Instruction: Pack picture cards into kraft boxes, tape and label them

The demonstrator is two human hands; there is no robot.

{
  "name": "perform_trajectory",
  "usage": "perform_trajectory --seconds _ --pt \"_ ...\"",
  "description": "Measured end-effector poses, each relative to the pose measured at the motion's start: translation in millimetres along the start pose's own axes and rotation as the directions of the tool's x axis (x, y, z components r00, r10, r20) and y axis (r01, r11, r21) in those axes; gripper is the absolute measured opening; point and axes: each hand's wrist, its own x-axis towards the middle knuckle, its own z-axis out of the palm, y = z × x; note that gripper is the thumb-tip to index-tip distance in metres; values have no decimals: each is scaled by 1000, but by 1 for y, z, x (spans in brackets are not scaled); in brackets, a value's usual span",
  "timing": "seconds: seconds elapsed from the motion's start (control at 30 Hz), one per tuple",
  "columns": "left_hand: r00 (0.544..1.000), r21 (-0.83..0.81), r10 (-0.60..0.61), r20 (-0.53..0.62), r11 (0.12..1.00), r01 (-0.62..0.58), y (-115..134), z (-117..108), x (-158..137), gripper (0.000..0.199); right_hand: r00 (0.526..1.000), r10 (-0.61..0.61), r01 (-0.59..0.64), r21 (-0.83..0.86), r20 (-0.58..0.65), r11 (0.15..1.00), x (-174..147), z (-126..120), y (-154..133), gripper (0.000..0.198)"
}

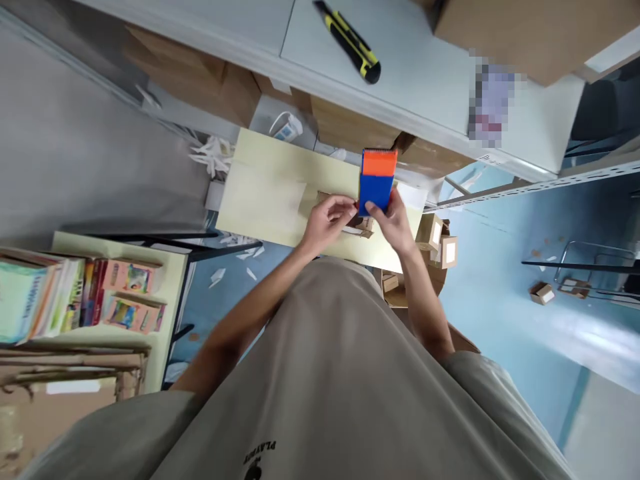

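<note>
A small blue spiral notepad (376,190) with an orange band along its top is held up over the cream table (265,180). My right hand (397,227) grips its lower right part, the thumb lying across the blue front. At the notepad's lower left edge, my left hand (327,223) has its thumb and fingertips brought together. Whether those fingertips pinch the notepad's edge or something small beside it, I cannot tell. Partly hidden below both hands, a small piece of brown cardboard, perhaps an opened box (367,230), lies on the table.
A yellow-and-black box cutter (350,43) lies on the grey shelf (410,93) above the table. Cardboard boxes (355,123) stand beneath that shelf. Books (65,297) fill a rack at left. Small boxes (437,240) are at the table's right, with paper scraps (217,277) on the floor.
</note>
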Motion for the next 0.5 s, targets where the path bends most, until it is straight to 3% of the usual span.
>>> perform_trajectory --seconds 0.1,0.2,0.4,0.5 --pt "999 -25 -39 -39 999 38 -7 -8 -26 49 996 70 -77 140 56 987 -21 35 6 77" --pt "996 -2 -57 -63 998 57 -6 -16 -38 44 994 85 -96 171 72 980 -26 54 6 77" --pt "998 54 -53 14 997 52 4 -35 -43 37 984 159 -167 106 85 980 -27 64 -4 79" --pt "995 -13 -97 26 995 98 -2 -55 -31 44 976 153 -164 60 156 985 -32 62 -5 77"
